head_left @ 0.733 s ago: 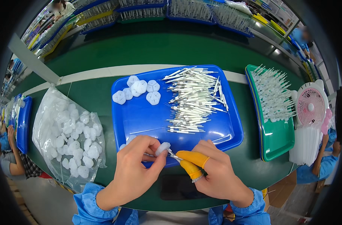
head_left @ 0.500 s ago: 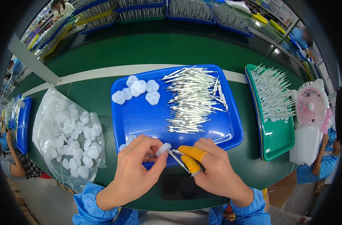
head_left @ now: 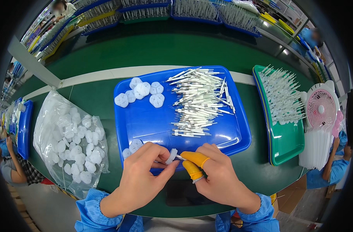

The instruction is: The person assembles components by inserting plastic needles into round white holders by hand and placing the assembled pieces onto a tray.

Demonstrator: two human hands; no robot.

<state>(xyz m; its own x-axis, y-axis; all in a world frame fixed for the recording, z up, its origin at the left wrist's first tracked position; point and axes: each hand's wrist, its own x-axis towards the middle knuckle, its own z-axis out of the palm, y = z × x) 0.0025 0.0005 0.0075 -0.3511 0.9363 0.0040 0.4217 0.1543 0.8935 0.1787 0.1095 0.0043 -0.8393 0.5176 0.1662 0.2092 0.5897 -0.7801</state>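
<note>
While the left hand [head_left: 139,181] pinches a small white disc [head_left: 171,156] between thumb and fingertips, the right hand [head_left: 217,178], with yellow finger cots [head_left: 195,158] on thumb and forefinger, grips a thin white stick [head_left: 180,157] whose tip meets the disc. Both hands are closed on their parts and nearly touching, just above the near rim of the blue tray [head_left: 145,123].

Judgement: the joining step is best done with the disc held square to the stick and the push kept straight along the stick's axis; a tilted entry would likely bend the slender part. Wrists braced near the table edge should steady the alignment.

Further out, a few loose discs [head_left: 142,92] lie at the tray's far left, and a heap of sticks [head_left: 197,102] fills its right half. To the left sits a clear bag of discs [head_left: 70,137]. To the right, a green tray [head_left: 285,139] holds what appear to be finished pieces, beside a pink fan [head_left: 321,108].
</note>
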